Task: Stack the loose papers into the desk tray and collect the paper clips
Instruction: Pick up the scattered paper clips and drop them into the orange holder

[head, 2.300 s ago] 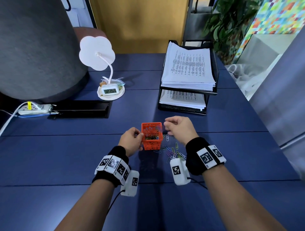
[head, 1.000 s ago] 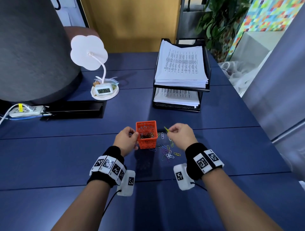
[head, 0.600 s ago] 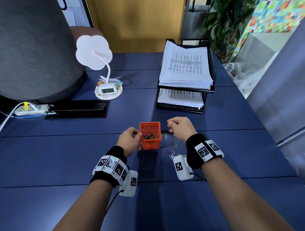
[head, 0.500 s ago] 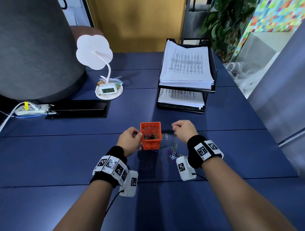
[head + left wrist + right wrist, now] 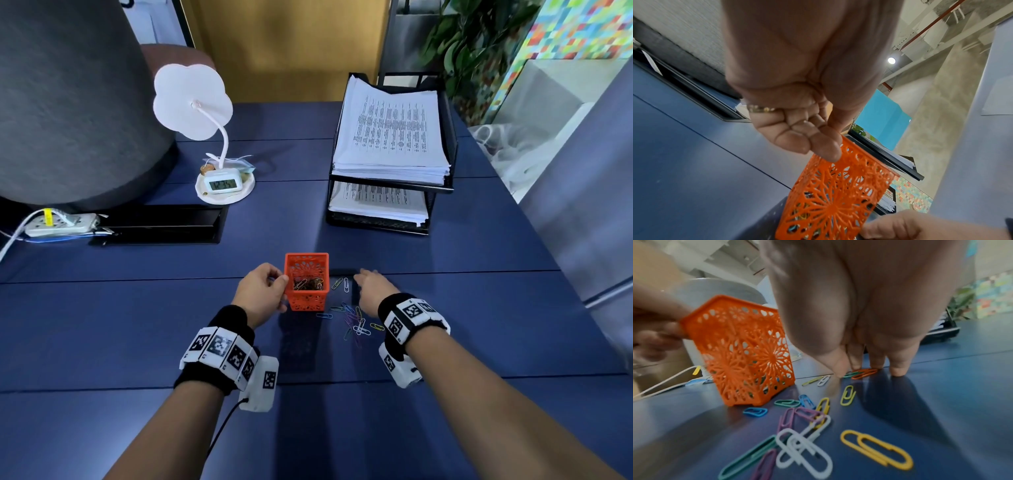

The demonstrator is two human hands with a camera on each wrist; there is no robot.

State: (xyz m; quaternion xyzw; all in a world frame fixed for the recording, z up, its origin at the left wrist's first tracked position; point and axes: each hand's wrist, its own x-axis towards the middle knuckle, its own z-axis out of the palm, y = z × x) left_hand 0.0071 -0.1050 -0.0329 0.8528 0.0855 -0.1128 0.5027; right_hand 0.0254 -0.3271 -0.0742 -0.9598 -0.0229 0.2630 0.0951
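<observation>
An orange lattice basket [image 5: 306, 298] stands on the blue desk with several paper clips inside. My left hand [image 5: 262, 291] grips its left wall, thumb on the rim [image 5: 830, 152]. Just right of the basket, my right hand [image 5: 368, 284] points straight fingers down onto the desk. Its fingertips [image 5: 898, 369] touch the surface around an orange clip [image 5: 864, 374], which lies flat and is not lifted. Several loose coloured clips [image 5: 356, 322] lie under that wrist [image 5: 803, 446]. At the back right, the black two-tier desk tray [image 5: 442, 186] holds stacked printed papers [image 5: 390, 137] on both levels.
A white flower-shaped lamp with a clock base [image 5: 224, 183] stands at back left. A power strip [image 5: 60, 224] and a black cable slot [image 5: 161, 222] lie left of it. A large grey rounded object [image 5: 68, 102] fills the far left, and the desk ends at the right beside a grey panel [image 5: 582, 205].
My right hand carried a yellow-green clip to the basket, then came back down right of it with its fingertips on the desk. The left hand kept its hold on the basket.
</observation>
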